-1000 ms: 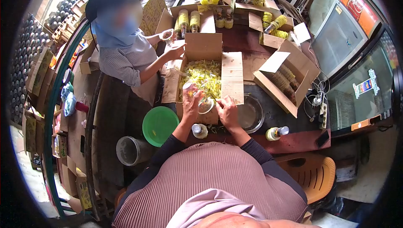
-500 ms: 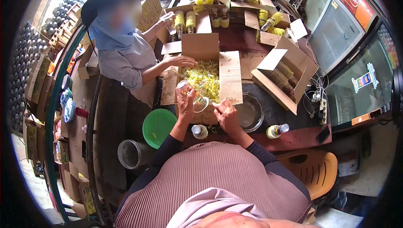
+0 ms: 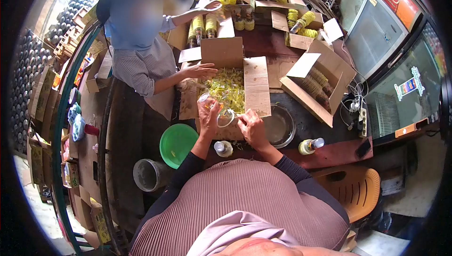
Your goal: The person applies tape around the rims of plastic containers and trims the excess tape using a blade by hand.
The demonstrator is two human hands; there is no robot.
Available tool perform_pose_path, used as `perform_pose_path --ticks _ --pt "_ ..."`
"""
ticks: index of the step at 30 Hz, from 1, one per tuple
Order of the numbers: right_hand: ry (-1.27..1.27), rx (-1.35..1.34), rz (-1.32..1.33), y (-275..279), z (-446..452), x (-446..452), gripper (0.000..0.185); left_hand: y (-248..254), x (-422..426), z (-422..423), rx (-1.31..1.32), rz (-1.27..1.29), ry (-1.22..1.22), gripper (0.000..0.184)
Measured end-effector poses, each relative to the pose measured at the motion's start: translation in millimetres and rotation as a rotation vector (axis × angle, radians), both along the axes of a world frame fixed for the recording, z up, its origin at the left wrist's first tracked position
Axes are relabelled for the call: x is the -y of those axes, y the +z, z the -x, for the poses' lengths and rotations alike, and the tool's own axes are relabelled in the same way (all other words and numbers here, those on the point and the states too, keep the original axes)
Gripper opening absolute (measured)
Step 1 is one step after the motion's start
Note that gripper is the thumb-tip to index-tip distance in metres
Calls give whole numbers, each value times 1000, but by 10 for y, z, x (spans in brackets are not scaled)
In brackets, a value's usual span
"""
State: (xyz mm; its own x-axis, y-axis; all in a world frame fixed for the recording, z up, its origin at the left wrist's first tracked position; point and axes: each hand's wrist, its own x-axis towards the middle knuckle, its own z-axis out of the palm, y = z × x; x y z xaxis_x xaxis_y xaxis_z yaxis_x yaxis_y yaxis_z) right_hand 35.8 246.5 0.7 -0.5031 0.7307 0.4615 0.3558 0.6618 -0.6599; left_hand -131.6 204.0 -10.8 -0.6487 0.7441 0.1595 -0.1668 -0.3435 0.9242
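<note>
My left hand (image 3: 208,117) is wrapped round a clear plastic cup (image 3: 226,118), tilted with its round mouth toward my right hand. Thumb and fingers of my right hand (image 3: 252,127) are pinched together close to the cup's rim; what they hold, if anything, is too small to make out. Just beyond both hands, an open cardboard box (image 3: 256,84) holds a heap of yellow-green strips (image 3: 228,86). A small bottle with a pale cap (image 3: 223,148) stands below my wrists, near the table edge.
A co-worker's hand (image 3: 200,71) reaches over the box from the left. A green basin (image 3: 179,146), grey bucket (image 3: 147,175) and round clear tray (image 3: 281,126) lie around me. Another bottle (image 3: 310,146) stands right. Boxes of yellow-ringed jars (image 3: 301,22) fill the back.
The co-worker's far hand has moved up and right, away from the boxed jars. The near hand has shifted slightly left. My hands stay at the cup, almost unmoved.
</note>
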Motion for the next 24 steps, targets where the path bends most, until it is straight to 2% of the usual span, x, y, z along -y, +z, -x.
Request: perform_pose_path --ticks 3,6,12,13,15,19,22,24 --pt "9 14 -48 27 -23 29 13 -28 -54 46 -57 73 57 32" --pt "17 -13 -102 -12 -20 43 12 95 -18 6 -119 122 4 36" --pt "42 5 -141 -36 -31 75 14 107 4 -77 -84 214 91 47" --pt "43 6 -140 -29 -33 84 14 91 9 -75 -83 216 92 47" --pt "64 1 -131 3 -41 102 14 35 12 -63 -364 165 115 45" --pt "35 73 -179 59 -57 136 14 -54 -34 -74 -424 117 183 42" --pt "-4 111 -214 56 -28 141 12 -16 -7 -119 -439 226 150 38" --pt "-19 92 -160 34 -2 118 12 30 12 -185 -334 207 90 32"
